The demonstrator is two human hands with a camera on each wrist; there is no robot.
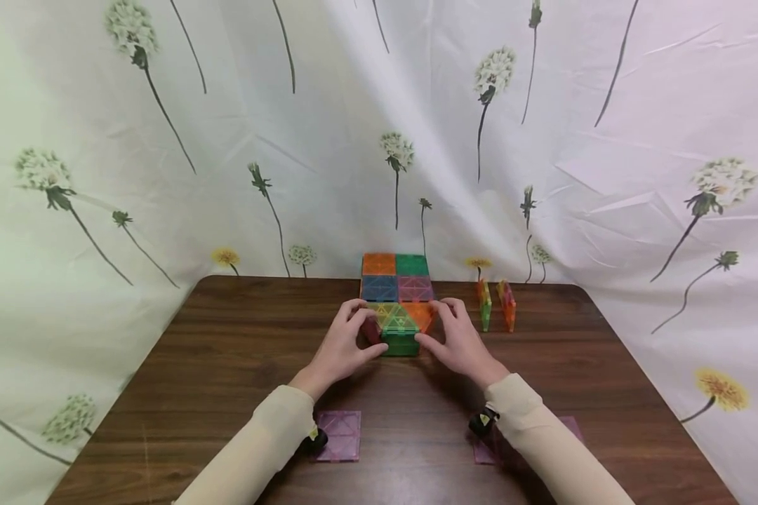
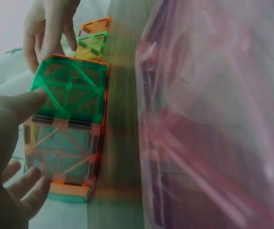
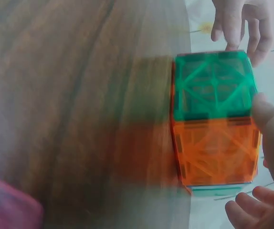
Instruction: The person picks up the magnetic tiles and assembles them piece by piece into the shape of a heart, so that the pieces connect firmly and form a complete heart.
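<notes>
A box of see-through magnetic tiles (image 1: pixel 401 344) stands near the far side of the table, its front a green square tile (image 2: pixel 70 88). Yellow, green and orange pieces lie across its top. The left hand (image 1: pixel 347 340) grips the box's left side, thumb on the green front and fingers curved round the side and top. From the right, the right hand (image 1: pixel 457 340) holds it likewise, thumb at the front edge. An orange tile (image 3: pixel 218 150) forms the right side. Behind rises a taller part with orange, green, blue (image 1: pixel 379 288) and purple squares. Some fingertips are hidden.
Two upright tile pieces, one green and yellow (image 1: pixel 485 306), one orange (image 1: pixel 507 306), stand right of the box. A purple square tile (image 1: pixel 341 436) is by the left forearm; another purple tile (image 1: pixel 485 452) lies partly under the right forearm. A dandelion-print cloth (image 1: pixel 328 140) hangs behind the table.
</notes>
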